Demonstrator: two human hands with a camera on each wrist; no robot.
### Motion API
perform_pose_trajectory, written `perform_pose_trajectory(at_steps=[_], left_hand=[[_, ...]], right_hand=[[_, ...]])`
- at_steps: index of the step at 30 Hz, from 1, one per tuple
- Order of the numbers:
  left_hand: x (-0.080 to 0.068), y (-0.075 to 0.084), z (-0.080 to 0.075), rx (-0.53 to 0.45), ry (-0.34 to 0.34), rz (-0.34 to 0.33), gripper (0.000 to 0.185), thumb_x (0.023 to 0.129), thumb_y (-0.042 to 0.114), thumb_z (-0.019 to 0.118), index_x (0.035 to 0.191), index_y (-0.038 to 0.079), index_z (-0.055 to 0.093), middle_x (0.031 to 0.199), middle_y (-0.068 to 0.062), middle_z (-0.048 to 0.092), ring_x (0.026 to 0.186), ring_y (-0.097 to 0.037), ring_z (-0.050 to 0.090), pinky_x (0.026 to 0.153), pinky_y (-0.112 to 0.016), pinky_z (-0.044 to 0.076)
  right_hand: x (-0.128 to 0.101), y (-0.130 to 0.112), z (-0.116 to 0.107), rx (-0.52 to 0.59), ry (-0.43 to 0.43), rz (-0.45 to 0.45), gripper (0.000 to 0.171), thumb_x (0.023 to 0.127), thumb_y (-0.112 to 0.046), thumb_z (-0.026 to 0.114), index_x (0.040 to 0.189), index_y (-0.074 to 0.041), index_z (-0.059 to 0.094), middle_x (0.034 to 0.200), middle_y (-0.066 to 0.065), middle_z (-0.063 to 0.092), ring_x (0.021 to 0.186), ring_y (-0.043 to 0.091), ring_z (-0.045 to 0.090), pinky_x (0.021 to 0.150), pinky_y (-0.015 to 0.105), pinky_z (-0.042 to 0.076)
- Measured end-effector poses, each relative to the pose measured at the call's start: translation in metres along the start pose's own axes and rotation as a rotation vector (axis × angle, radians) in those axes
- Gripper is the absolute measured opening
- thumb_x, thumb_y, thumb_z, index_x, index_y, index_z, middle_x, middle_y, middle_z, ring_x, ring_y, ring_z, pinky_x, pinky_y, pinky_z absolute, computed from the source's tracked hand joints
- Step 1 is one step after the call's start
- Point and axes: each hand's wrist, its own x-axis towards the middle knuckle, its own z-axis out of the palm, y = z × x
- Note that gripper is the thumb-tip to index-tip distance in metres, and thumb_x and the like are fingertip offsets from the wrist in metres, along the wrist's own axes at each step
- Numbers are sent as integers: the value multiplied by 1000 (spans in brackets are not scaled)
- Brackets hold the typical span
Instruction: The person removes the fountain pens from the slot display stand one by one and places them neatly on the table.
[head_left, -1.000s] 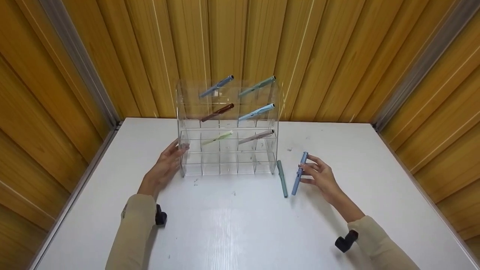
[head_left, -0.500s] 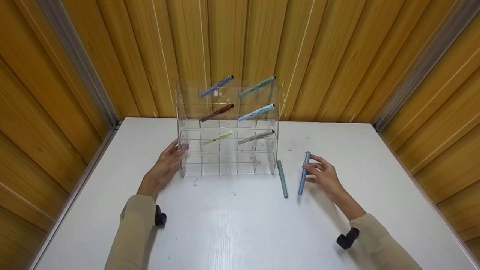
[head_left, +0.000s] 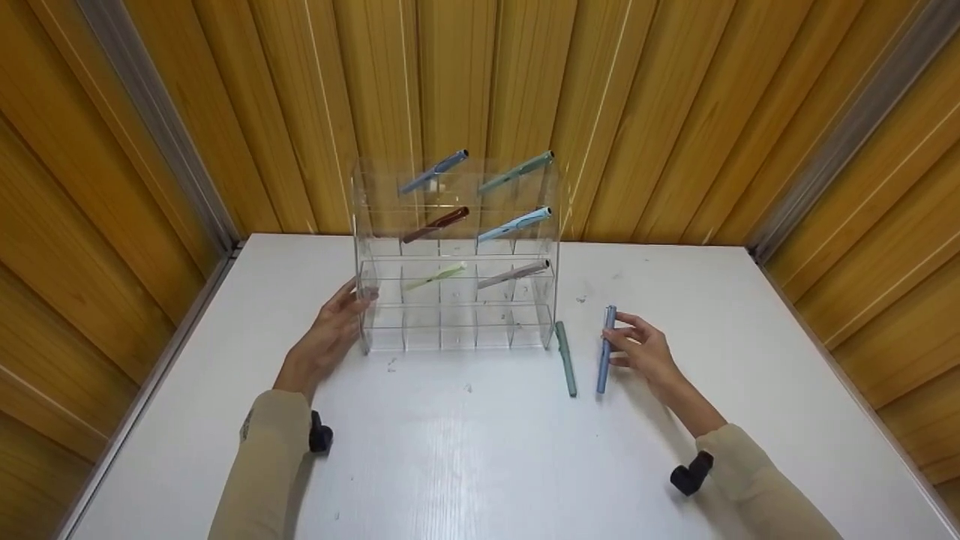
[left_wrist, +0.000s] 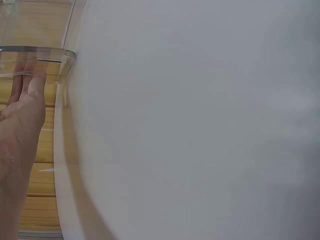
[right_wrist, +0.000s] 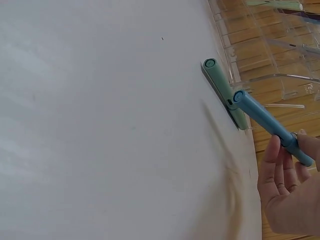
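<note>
A blue pen (head_left: 606,352) with a clip is pinched between the thumb and fingers of my right hand (head_left: 646,351), right of the rack. The right wrist view shows the same blue pen (right_wrist: 265,118) slanting above a green pen (right_wrist: 220,87). That green pen (head_left: 566,360) lies on the table beside the rack's front right corner. My left hand (head_left: 324,337) rests against the left side of the clear acrylic pen rack (head_left: 457,328). Its fingers look fairly straight in the left wrist view, partly seen through the clear plastic (left_wrist: 37,50).
Several pens lie slanted in the rack, among them a dark red pen (head_left: 436,225), a light blue pen (head_left: 514,223) and a pale green pen (head_left: 435,276). The white table (head_left: 450,450) ends at a wood-patterned wall (head_left: 637,150) behind.
The blue pen in my right hand has shifted slightly right, then a little back and down, and stands more upright than a second ago. My left hand and the rack stay put.
</note>
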Motion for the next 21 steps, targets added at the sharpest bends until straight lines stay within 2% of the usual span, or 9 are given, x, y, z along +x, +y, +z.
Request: perform_pose_trajectory(at_steps=[6, 17, 21], left_hand=[[1, -1, 1, 10, -1, -7, 79, 107, 24, 63, 170, 23, 15, 172, -7, 24, 161, -27, 23, 133, -44, 21], [0, 0, -1, -18, -36, 14, 77, 108, 19, 60, 170, 21, 14, 172, -9, 25, 161, -31, 22, 132, -47, 24], [0, 0, -1, -10, -44, 16, 76, 108, 19, 59, 170, 20, 14, 171, -10, 26, 161, -31, 22, 132, -48, 23]], right_hand=[[2, 1, -2, -28, -8, -23, 60, 102, -14, 70, 152, 4, 43, 97, -9, 66, 71, 5, 70, 73, 23, 63], [8, 7, -1, -123, -66, -53, 60, 102, -12, 69, 153, 6, 44, 103, -2, 65, 75, 5, 70, 72, 23, 63], [11, 8, 0, -151, -107, -58, 59, 102, -8, 68, 152, 10, 43, 107, 4, 65, 77, 5, 68, 72, 23, 63]])
